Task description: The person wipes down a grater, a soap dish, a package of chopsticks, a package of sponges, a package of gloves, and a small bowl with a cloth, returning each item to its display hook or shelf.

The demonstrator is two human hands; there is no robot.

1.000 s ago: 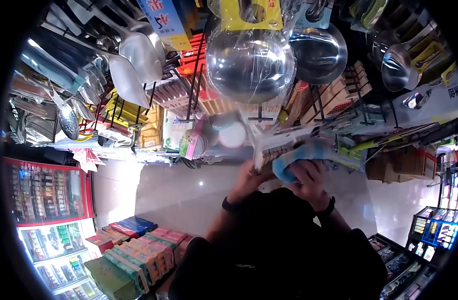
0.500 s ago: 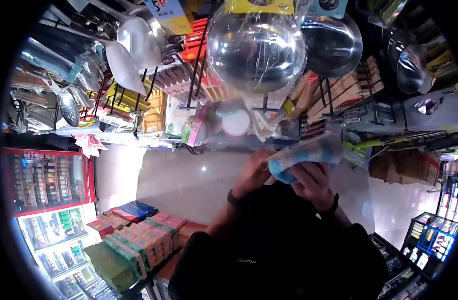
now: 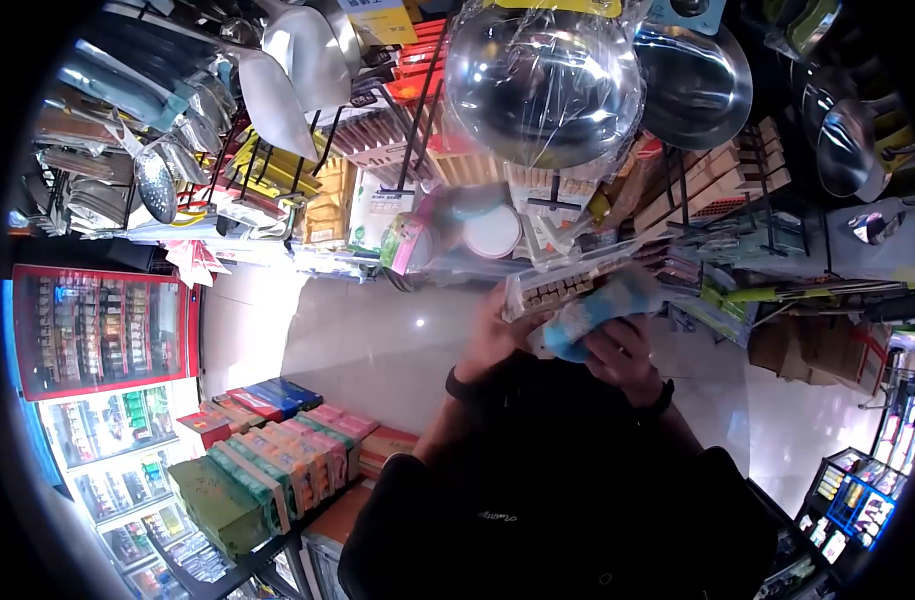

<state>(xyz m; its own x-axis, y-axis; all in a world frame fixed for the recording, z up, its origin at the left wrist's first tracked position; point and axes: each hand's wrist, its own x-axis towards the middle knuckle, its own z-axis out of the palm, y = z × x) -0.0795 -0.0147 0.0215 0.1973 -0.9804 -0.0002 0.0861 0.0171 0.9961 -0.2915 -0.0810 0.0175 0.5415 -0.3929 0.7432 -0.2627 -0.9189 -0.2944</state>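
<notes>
My left hand is closed at the left end of a clear pack showing rows of small square brown ends. What is inside the pack I cannot make out for certain. My right hand grips a soft blue-and-white striped bundle in clear wrapping. Its fingers bend over the near side of the bundle. The two items lie close together, the brown-ended pack just beyond the blue one. Dark bands circle both wrists.
Ahead, a rack holds a wrapped steel ladle-like bowl, metal turners and a slotted spoon on hooks. Round lidded tubs stand on the shelf below. Stacked boxes are at left, a cardboard box at right.
The brown-ended pack now shows in my left hand, which was blurred and lower before. The blue-and-white bundle has shifted slightly down beside it. The view has turned a little.
</notes>
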